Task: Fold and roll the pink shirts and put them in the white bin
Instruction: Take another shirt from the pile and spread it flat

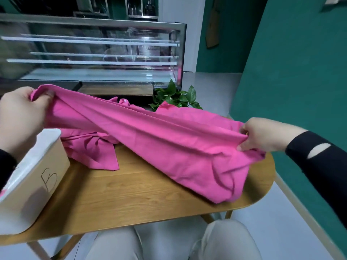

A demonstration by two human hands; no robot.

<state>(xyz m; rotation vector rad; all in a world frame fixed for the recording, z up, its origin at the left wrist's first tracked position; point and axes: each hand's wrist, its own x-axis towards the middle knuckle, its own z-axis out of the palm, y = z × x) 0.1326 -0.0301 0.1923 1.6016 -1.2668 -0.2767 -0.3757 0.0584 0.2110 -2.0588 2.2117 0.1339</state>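
A pink shirt [150,139] is held stretched over the table [131,196], pinched by the left hand [22,117] and the right hand [262,136].

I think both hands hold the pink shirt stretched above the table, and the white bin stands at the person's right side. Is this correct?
Not quite. In the head view the left hand and right hand do hold the pink shirt stretched above the table, but the white bin stands at the person's left side, not the right.

Pink shirt [150,139] stretched taut above the table — white bin [35,177] at left, upright.
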